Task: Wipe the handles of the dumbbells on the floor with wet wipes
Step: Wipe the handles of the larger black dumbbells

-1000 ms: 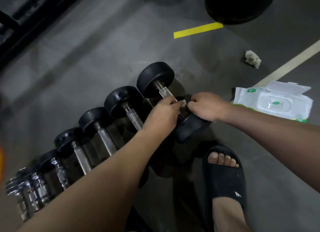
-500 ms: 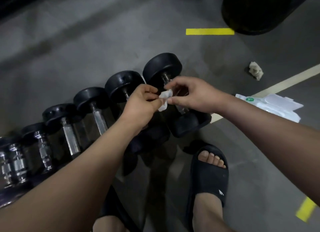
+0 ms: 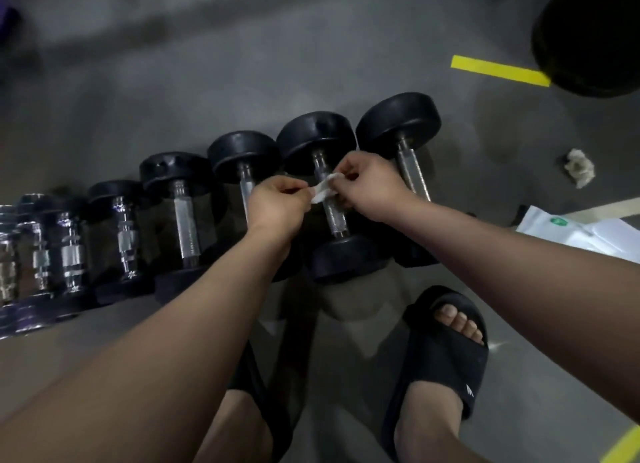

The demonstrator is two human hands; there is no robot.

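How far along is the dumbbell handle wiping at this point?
Done: a crumpled wipe lies on the floor, so some wiping has likely happened; which handles are clean cannot be told. In hand: the left hand and right hand pinch a white wipe over the second dumbbell from the right. Left: probably that handle and the row of dumbbells to its left.
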